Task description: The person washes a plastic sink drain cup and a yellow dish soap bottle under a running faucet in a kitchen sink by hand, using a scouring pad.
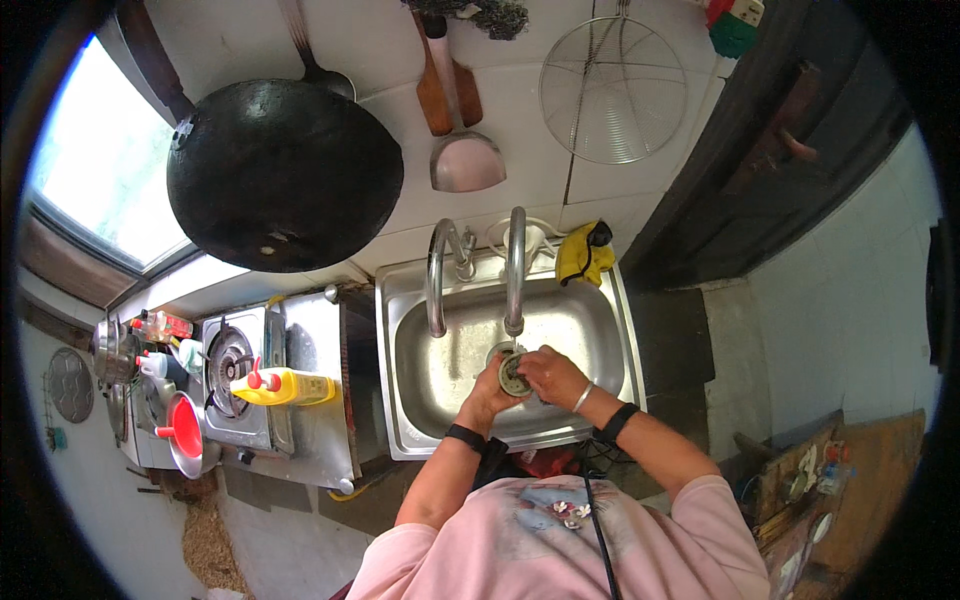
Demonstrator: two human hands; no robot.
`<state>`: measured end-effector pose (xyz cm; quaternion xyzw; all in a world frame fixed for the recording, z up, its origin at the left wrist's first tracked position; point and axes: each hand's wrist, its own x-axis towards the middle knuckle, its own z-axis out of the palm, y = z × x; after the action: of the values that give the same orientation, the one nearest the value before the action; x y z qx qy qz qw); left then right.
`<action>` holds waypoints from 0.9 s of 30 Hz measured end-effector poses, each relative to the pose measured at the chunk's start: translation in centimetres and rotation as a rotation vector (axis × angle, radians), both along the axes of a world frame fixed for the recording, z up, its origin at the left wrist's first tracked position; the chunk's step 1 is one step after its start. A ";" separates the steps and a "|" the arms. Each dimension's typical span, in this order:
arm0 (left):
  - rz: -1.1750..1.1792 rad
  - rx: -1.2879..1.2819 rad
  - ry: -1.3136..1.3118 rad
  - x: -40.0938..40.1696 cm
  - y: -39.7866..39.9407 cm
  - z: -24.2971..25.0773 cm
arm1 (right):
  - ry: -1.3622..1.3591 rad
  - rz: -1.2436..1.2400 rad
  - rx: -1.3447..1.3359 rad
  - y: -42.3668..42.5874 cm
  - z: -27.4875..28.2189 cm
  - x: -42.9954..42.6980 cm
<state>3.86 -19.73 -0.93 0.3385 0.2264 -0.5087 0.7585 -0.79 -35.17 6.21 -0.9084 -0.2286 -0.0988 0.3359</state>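
Note:
Over the stainless steel sink (457, 397), my left hand (491, 390) holds a small round dish-like object with dark marks or holes (514, 375), its face turned up. My right hand (551, 377) is at that object's right side, fingers bent over its edge; whether they grip something small of their own is too small to tell. Just above both hands is the spout of a curved chrome faucet (514, 300), with a thin stream of water seeming to fall from it. Part of the round drain (501, 350) shows behind my fingers.
A second curved faucet (435, 292) stands left of the first. A yellow and black cloth or glove (585, 255) lies on the sink's back right corner. Left are a yellow bottle (300, 387), a gas stove (232, 420) and a red ladle or strainer (186, 427) in a metal bowl. A black wok (285, 172) hangs above.

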 end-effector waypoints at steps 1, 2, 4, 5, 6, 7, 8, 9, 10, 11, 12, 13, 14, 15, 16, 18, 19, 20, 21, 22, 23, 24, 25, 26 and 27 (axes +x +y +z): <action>0.010 -0.032 0.002 0.1 0.1 -0.5 | -0.001 0.003 0.001 0.5 0.0 0.0; 0.019 -0.063 0.004 0.2 0.2 -0.9 | 0.088 0.005 -0.238 0.9 0.1 0.0; 0.059 -0.048 0.008 0.2 -0.7 -0.1 | 0.156 -0.010 -0.568 1.0 -0.2 -0.5; 0.106 -0.031 0.011 0.2 -1.3 0.2 | 0.161 -0.017 -0.569 1.1 -0.4 -0.6; 0.115 -0.029 0.009 0.2 -1.1 -0.8 | 0.242 -0.039 -0.578 1.7 -0.1 -0.6; 0.116 -0.030 -0.131 0.2 -0.7 -2.3 | 0.324 -0.057 -0.587 2.3 0.1 -0.7; 0.116 -0.030 -0.271 0.0 -0.3 -3.7 | 0.320 -0.044 -0.586 2.7 0.1 -0.7; 0.108 -0.032 -0.269 -0.1 -0.8 -3.6 | 0.418 -0.060 -0.540 2.5 -0.2 -0.6; 0.131 0.025 -0.268 -0.3 -1.2 -3.4 | 0.513 -0.075 -0.494 2.4 -0.4 -0.5; 0.156 0.082 -0.268 -0.4 -1.5 -3.3 | 0.517 -0.080 -0.494 2.1 -0.6 -0.2; 0.156 0.082 -0.268 -0.6 -1.3 -3.5 | 0.537 -0.015 -0.382 1.8 -0.4 0.2; 0.193 0.045 -0.304 -0.8 -1.0 -3.7 | 0.555 0.050 -0.270 1.7 -0.2 0.4; 0.231 0.009 -0.340 -0.9 -0.7 -3.9 | 0.554 0.052 -0.270 1.5 -0.5 0.4; 0.225 0.005 -0.340 -0.7 -0.6 -3.3 | 0.683 -0.105 0.141 0.7 -1.1 0.3; 0.195 -0.075 -0.213 -0.6 -0.4 -2.4 | 0.791 -0.256 0.558 -0.1 -1.4 0.2; 0.162 -0.149 0.013 -0.3 0.0 -1.5 | 0.697 -0.329 0.641 -1.4 -1.0 0.0; 0.168 -0.147 0.014 -0.3 0.3 -1.4 | 0.650 -0.380 0.685 -1.6 -0.2 -0.1; 0.182 -0.164 0.045 -0.3 0.6 -1.3 | 0.632 -0.428 0.719 -1.7 0.1 -0.1; 0.187 -0.184 0.073 -0.2 0.5 -1.2 | 0.629 -0.431 0.719 -1.8 0.1 -0.1; 0.183 -0.209 0.079 -0.2 0.4 -1.3 | 0.562 -0.430 0.657 -1.7 -0.1 -0.2; 0.177 -0.211 0.078 -0.2 0.3 -1.2 | 0.495 -0.430 0.595 -1.6 -0.2 -0.2; 0.187 -0.212 0.086 -0.3 0.3 -1.1 | 0.498 -0.429 0.590 -1.0 1.0 -0.3; 0.196 -0.214 0.094 -0.3 0.2 -1.1 | 0.459 -0.408 0.539 -0.6 1.0 -0.3; 0.191 -0.215 0.095 -0.4 -0.1 -1.0 | 0.408 -0.370 0.487 -0.1 0.8 -0.2; 0.179 -0.184 0.051 -0.5 -0.4 -0.9 | 0.356 -0.334 0.436 0.5 0.4 -0.1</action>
<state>3.40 -20.10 -1.87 0.2329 0.2273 -0.4661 0.8227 -0.91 -34.63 6.61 -0.8430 0.0122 -0.0388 0.5364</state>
